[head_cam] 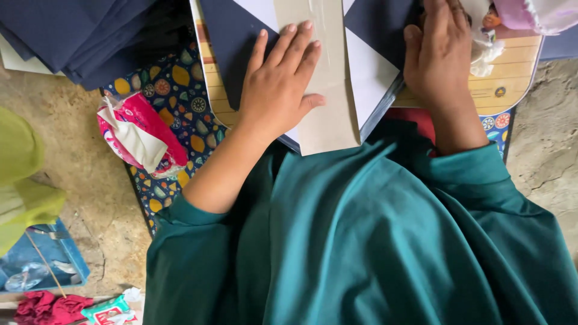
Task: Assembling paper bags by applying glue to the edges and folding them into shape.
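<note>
My left hand (282,84) lies flat, fingers together, pressing on a grey cardboard strip (330,114) and the dark blue paper (232,42) beside it. The strip runs down the middle of a white sheet (370,72) with dark blue corner pieces. My right hand (438,54) rests palm down on the dark blue piece (376,24) at the upper right, fingers reaching past the top edge. All of this sits on a tan board (512,75) over my lap, which is covered in teal cloth.
A stack of dark blue sheets (84,33) lies at the upper left. A pink and white packet (141,135) rests on a patterned mat (180,90). Bare concrete floor (551,132) shows on both sides. A blue packet (36,265) and red cloth (45,307) lie lower left.
</note>
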